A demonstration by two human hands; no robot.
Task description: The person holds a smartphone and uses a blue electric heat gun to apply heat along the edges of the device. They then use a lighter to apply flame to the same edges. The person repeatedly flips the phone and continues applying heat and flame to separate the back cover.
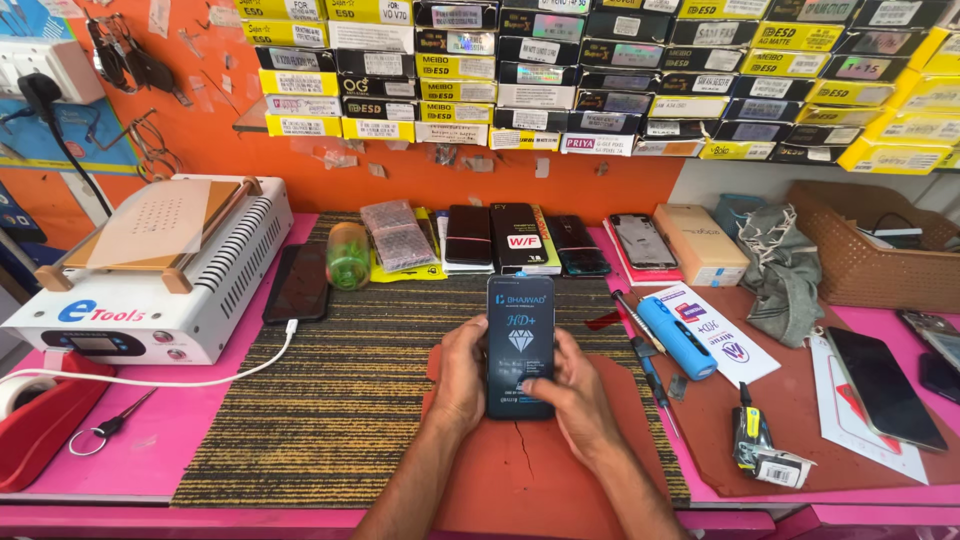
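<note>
Above the orange mat (560, 470), the left hand (458, 380) and right hand (572, 392) clasp a dark phone-sized package (520, 345) between them. Just right of the right hand lie a blue tool (677, 337) and screwdrivers (648, 365); their tips are perhaps hidden. Left of the left hand, a white cable (200, 375) crosses the bench (150, 440).

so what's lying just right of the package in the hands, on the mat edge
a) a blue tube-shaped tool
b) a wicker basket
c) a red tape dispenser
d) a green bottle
a: a blue tube-shaped tool lies just right of the dark flat package that the left hand and right hand hold between them; the green bottle stands further back on the left.
</note>
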